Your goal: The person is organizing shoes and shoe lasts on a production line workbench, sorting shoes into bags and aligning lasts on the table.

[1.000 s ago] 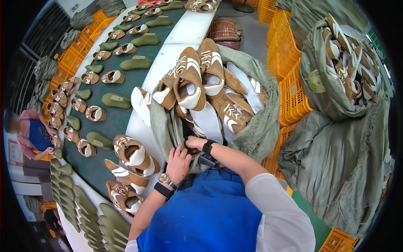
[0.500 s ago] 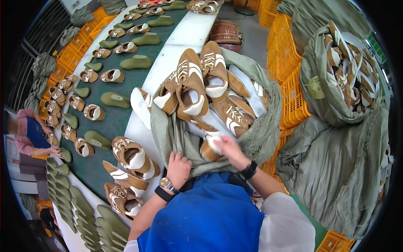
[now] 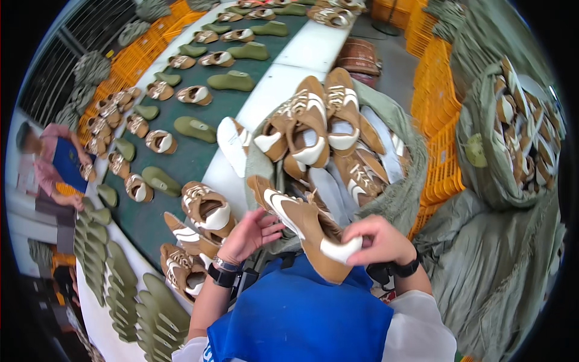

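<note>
Between left hand [image 3: 248, 236] (spread, empty) and right hand [image 3: 381, 240], gripping its heel [image 3: 336, 251], slants a brown shoe [image 3: 301, 221].

Stacked orange crates [image 3: 437, 84] — a reddish-brown container [image 3: 358, 57] (left of them) — and a co-worker [image 3: 49, 166] in pink.

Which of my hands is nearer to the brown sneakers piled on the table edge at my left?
Left. Your left hand is just right of the piled sneakers; your right hand is farther right, gripping a brown-and-white sneaker by its heel.
</note>
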Demonstrator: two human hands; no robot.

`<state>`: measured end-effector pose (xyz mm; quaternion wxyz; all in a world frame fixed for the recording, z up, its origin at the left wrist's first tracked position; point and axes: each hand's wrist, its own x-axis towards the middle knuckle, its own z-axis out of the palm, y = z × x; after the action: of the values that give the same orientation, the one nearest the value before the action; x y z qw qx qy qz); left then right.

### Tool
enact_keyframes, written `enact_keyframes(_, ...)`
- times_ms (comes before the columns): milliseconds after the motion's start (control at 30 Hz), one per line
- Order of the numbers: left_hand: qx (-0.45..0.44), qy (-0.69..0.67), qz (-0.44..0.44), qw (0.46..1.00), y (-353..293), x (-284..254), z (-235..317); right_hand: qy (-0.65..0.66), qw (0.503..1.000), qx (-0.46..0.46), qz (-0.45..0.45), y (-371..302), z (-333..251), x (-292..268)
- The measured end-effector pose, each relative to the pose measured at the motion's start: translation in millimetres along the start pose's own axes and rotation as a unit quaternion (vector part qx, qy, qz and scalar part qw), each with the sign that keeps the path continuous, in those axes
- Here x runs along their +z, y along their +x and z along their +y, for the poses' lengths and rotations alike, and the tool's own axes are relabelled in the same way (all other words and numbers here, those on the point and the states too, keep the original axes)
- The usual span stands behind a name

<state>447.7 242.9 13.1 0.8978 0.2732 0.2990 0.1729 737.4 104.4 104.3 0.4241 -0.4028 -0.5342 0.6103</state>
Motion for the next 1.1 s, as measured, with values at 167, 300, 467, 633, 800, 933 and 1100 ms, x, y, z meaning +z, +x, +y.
enact_keyframes(167,0.18,0.085,0.114,0.973,-37.9,17.2,22.7,-0.41,0.879,-0.199,-0.137,39.2,-22.6,41.5)
enact_keyframes(300,0.253,-0.029,0.159,0.954,-75.8,0.7,25.1,-0.406,0.854,-0.268,-0.184,69.8,-19.8,63.3)
enact_keyframes(467,0.368,-0.042,0.262,0.891,-123.7,-11.2,18.1,-0.423,0.815,-0.327,-0.224,92.3,-24.7,117.9)
enact_keyframes(633,0.428,-0.041,0.297,0.853,-200.2,-49.1,13.2,-0.414,0.801,-0.364,-0.235,117.9,-23.0,188.3)
enact_keyframes(800,0.44,-0.032,0.192,0.877,-295.0,-74.5,-12.5,-0.412,0.782,-0.408,-0.229,137.6,-3.2,286.9)
enact_keyframes(933,0.52,-0.06,0.266,0.81,-360.0,-100.1,-27.4,-0.397,0.774,-0.416,-0.265,143.5,14.6,361.1)
enact_keyframes(1100,0.57,-0.027,0.353,0.741,-426.1,-117.0,-42.7,-0.29,0.82,-0.343,-0.354,150.0,29.2,437.1)
